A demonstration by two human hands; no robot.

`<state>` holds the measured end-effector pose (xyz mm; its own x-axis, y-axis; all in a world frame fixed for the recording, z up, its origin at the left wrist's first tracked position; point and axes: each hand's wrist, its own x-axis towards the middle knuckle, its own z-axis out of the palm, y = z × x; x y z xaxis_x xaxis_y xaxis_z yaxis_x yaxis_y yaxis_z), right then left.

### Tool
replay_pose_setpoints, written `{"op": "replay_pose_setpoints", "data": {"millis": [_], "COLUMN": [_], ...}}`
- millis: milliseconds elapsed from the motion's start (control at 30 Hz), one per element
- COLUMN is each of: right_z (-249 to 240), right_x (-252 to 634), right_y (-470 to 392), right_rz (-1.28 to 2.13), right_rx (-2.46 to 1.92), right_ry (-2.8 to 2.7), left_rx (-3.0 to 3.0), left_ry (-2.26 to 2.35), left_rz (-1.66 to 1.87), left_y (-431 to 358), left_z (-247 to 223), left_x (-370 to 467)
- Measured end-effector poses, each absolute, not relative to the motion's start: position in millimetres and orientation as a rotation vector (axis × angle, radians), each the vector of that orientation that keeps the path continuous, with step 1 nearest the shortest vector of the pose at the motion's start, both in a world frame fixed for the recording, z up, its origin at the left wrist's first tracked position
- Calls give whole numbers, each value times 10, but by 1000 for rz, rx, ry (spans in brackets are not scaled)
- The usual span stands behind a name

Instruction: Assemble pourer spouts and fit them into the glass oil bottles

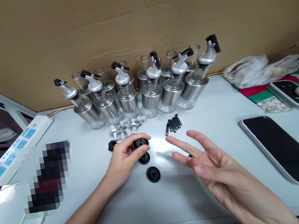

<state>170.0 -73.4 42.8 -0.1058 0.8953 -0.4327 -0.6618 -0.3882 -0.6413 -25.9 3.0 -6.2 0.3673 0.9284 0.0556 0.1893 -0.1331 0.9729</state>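
My left hand [128,155] pinches a round black cap [140,143] between thumb and fingers, just above the table. Below it lie two more round black parts, a nearer one [153,174] and one [144,158] partly under the held cap. My right hand [206,160] is raised over the table with its fingers spread, and nothing shows in it. A small dark piece [190,155] peeks out behind its fingers. Silver spout parts [121,132] sit beyond my left hand, with a black part [112,145] beside them. Several small black levers [173,124] lie beyond my right fingertips.
Several glass bottles with steel bands [151,98] stand at the back, the front row topped with silver-and-black spouts. On the left are a power strip [40,127] and a blurred phone-like device [48,178]. A dark-screened device [284,146], plastic bag [257,69] and patterned cloth [268,101] lie right.
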Motion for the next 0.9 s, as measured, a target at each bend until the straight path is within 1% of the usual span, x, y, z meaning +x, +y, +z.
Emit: {"op": "replay_pose_setpoints", "data": {"millis": [233,367,500,733,800,900], "right_z": [348,289,197,153,183,270], "right_x": [1680,1677,1712,1701,1713,1765], "right_y": [-649,-535,-407,-397,-400,-365], "right_rz": [1823,1745,1766,1733,1687,1471], "right_rx": [-898,-1037,-1058,-1070,-1113,-1152], "right_ry": [-344,-261,-158,-403,-474,-538], "left_rx": [1574,1572,1563,1546,1545,1542], "left_ry": [1030,1037,1039,1029,1034,1030], "left_rz": [879,873,872,878,877,881], "left_y": [34,34,29,48,49,38], "left_z": [-69,-61,-45,-38,-31,-15], "left_x": [-268,-263,-258,-257,-254,-249]}}
